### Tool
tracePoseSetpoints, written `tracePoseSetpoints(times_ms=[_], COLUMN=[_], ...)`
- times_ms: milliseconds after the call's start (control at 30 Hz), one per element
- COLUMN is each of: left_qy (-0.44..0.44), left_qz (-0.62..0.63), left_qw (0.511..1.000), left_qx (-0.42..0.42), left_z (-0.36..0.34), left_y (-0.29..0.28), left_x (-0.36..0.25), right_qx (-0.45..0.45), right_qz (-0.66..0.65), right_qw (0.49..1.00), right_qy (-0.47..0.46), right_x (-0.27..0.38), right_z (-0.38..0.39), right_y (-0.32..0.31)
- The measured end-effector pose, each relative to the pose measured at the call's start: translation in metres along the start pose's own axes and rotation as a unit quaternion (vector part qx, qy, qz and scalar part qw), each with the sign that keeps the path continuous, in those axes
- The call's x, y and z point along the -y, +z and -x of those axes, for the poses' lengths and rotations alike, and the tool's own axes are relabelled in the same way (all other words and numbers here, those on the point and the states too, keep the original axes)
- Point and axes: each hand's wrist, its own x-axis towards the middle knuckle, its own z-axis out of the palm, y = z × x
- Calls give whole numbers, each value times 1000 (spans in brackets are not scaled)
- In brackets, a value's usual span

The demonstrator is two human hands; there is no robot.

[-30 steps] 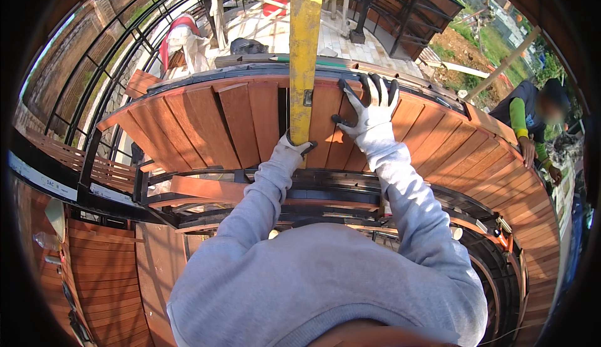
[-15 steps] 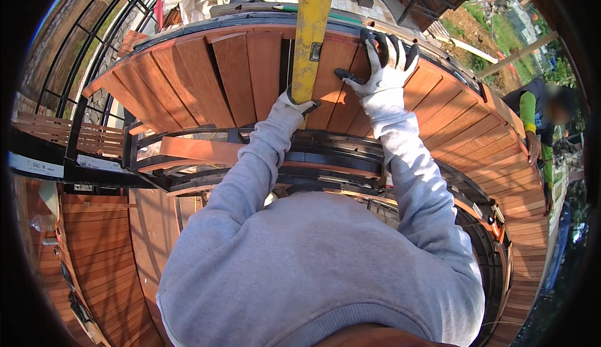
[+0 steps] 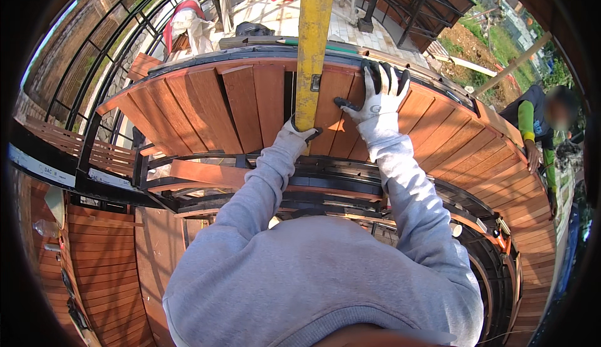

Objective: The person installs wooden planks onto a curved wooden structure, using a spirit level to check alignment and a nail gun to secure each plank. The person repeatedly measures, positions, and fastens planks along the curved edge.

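A long, worn yellow spirit level [image 3: 311, 46] with a small window in its side lies lengthwise over the curved row of reddish wooden slats [image 3: 241, 106], its far end passing beyond the outer rim. My gloved left hand [image 3: 297, 139] is closed around its near end, thumb across the top. To the right of the level, my gloved right hand [image 3: 380, 99] is open, its fingers stretched toward the dark outer rim and its thumb out to the left over the slats. A dark gap [image 3: 289, 93] shows between slats just left of the level.
Black curved metal framing [image 3: 338, 181] runs below my forearms, with a loose plank [image 3: 206, 171] on it. A green pencil-like stick [image 3: 341, 47] lies along the outer rim. A co-worker's arm [image 3: 529, 128] rests at the slats' right edge. Black railing [image 3: 100, 46] stands at left.
The whole view has shifted, so the slats sit lower in the picture. My right hand's fingers are closer together. My left hand keeps its hold on the spirit level.
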Motion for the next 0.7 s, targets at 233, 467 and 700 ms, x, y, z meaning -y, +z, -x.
tracePoseSetpoints(times_ms=[233,467,700], left_qy=[1,11,106], left_qz=[-10,-53,70], left_qw=[1000,998,984], left_qx=[-8,-13,-124], left_z=[3,3,33], left_y=[-3,4,18], left_x=[4,-5,-37], right_qx=[50,29,125], right_qz=[0,29,-28], right_qw=[999,999,991], right_qy=[5,8,28], right_x=[3,-1,1], right_z=[-1,5,3], right_y=[-3,-4,-8])
